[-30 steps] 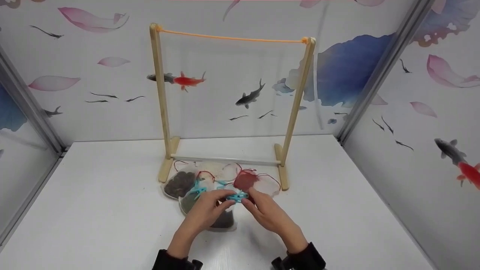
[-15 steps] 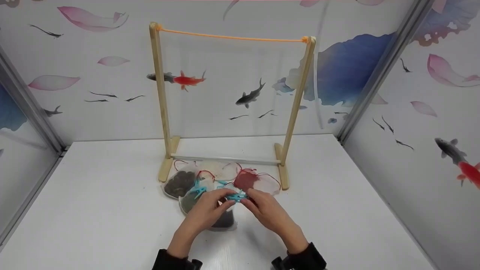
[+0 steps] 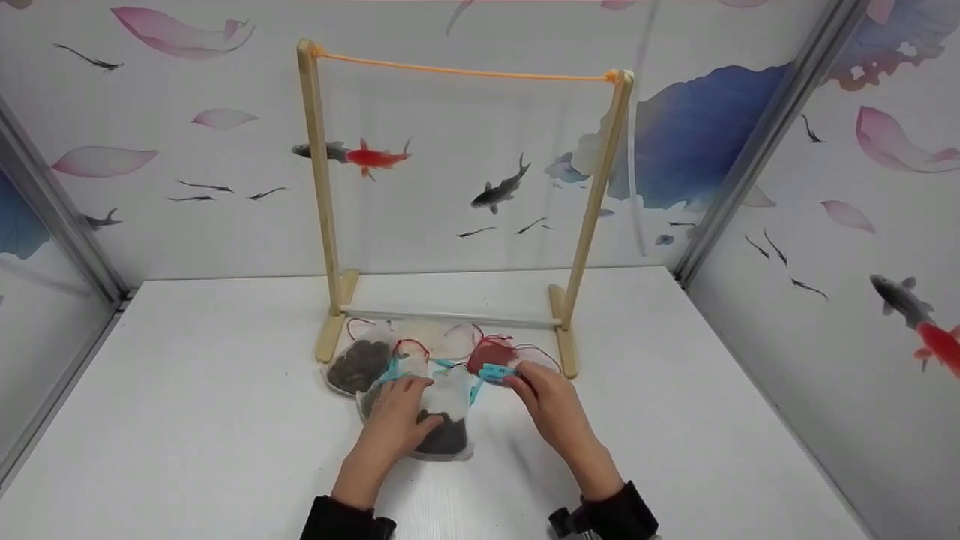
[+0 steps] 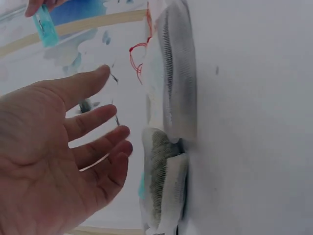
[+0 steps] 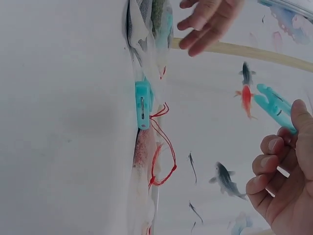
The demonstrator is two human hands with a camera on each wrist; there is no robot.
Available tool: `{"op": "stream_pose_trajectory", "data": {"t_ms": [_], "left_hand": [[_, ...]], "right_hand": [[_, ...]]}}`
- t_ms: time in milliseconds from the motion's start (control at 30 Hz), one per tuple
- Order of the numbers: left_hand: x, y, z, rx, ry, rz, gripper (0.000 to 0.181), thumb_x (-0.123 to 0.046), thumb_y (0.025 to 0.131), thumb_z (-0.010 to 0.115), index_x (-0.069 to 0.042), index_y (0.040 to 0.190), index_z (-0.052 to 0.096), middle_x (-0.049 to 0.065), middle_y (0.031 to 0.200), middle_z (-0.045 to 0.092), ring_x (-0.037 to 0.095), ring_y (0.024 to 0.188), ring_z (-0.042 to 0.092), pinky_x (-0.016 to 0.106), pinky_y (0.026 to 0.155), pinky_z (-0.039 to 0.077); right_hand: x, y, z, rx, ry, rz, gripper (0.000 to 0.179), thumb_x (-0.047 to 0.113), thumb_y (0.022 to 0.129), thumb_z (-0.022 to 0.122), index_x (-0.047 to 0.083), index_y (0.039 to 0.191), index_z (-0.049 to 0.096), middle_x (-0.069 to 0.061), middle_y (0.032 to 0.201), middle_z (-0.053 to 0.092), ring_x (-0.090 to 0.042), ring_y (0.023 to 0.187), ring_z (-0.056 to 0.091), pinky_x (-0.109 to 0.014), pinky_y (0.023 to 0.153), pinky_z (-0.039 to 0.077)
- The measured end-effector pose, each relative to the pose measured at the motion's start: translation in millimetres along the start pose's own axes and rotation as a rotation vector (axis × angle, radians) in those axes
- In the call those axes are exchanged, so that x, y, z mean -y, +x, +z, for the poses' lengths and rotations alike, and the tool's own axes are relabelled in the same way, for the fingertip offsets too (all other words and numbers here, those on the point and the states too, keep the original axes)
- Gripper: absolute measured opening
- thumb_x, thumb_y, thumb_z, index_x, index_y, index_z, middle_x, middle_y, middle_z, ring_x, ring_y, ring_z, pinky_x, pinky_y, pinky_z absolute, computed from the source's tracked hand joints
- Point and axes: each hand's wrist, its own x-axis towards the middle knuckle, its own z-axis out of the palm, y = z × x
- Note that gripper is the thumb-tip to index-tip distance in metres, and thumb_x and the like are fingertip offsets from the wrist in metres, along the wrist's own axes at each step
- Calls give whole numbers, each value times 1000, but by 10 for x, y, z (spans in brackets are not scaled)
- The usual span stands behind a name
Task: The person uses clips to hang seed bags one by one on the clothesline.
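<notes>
My right hand (image 3: 559, 409) pinches a turquoise clothespin (image 3: 495, 372) between thumb and fingers, above the table. In the right wrist view that clothespin (image 5: 278, 110) points away from the thumb, nothing visible between its tips. My left hand (image 3: 396, 420) hovers over mesh drawstring bags with its fingers spread and loosely bent; in the left wrist view the palm (image 4: 44, 156) holds nothing. Below it lies a bag with dark filling (image 3: 446, 436). A brown-filled bag (image 3: 360, 366) and a red-filled bag (image 3: 491, 352) lie behind. Another clothespin (image 3: 475, 391) rests by the dark bag's right edge.
Behind the bags stands a wooden frame (image 3: 322, 187) with an orange cord (image 3: 465, 73) strung across its top and a pale bar (image 3: 450, 318) low between its feet. More clothespins (image 3: 391, 369) lie among the bags. Patterned walls surround the white table (image 3: 712, 435).
Both hands were together at the clothespin. Now my left hand has let go and drawn back left, while my right hand has carried the clothespin slightly right and up.
</notes>
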Motion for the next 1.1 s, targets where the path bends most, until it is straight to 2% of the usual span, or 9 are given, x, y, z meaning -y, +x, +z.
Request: {"op": "stream_pose_trajectory", "data": {"t_ms": [200,367,467,600,767,900,967,1033,1100], "left_hand": [[4,-29,81,69,100,-7,59,-19,79,74,-3,131,51,25,140,43,43,124,38,64,95,36],[-6,2,93,107,189,-4,53,-21,80,74,-1,125,57,23,143,41,43,126,38,62,94,39],[-6,24,102,98,221,-13,42,-22,79,75,-4,115,64,20,140,45,41,124,40,59,92,41],[-17,47,115,56,233,-15,26,-18,75,78,-8,97,69,17,130,55,36,114,48,54,86,46],[-42,71,78,-21,255,37,15,-12,70,81,-9,78,69,15,116,64,35,101,57,49,78,50],[-68,79,31,-110,209,82,12,-10,71,80,-11,75,69,11,111,66,32,99,60,46,78,51],[-84,81,-2,-128,153,91,10,-10,75,77,-12,78,68,8,107,66,27,93,60,41,75,52],[-97,82,-35,-109,84,83,9,-13,80,73,-15,84,65,4,98,66,21,83,59,36,68,50],[-109,79,-71,-56,-10,63,9,-15,85,68,-16,90,61,1,93,65,15,77,57,31,65,48]], "right_hand": [[-22,5,-9,4,-4,10,17,31,93,54,16,91,62,8,79,61,-4,72,50,-20,65,49],[-15,10,-24,39,-3,51,20,34,93,53,16,91,61,9,77,57,-6,71,49,-18,64,46],[-28,4,-20,47,-16,54,22,36,93,53,15,87,59,8,73,52,-5,69,46,-17,60,42],[-45,-6,-17,53,-25,45,24,38,93,51,16,85,57,8,70,48,-5,68,44,-17,59,39],[-48,10,-24,55,-32,39,24,38,93,51,17,86,57,8,71,49,-4,68,44,-17,59,40],[-64,11,-25,38,-35,27,22,37,93,52,17,86,57,8,72,50,-4,69,45,-17,60,40],[-79,10,-23,23,-34,14,20,35,93,54,17,85,57,8,71,50,-4,69,44,-18,60,40],[-97,4,-19,6,-40,-1,20,34,92,55,17,83,56,9,70,49,-3,68,43,-17,59,38],[-117,-7,-16,-13,-39,-12,19,31,92,57,16,81,56,9,68,48,-3,66,42,-17,58,37]]}}
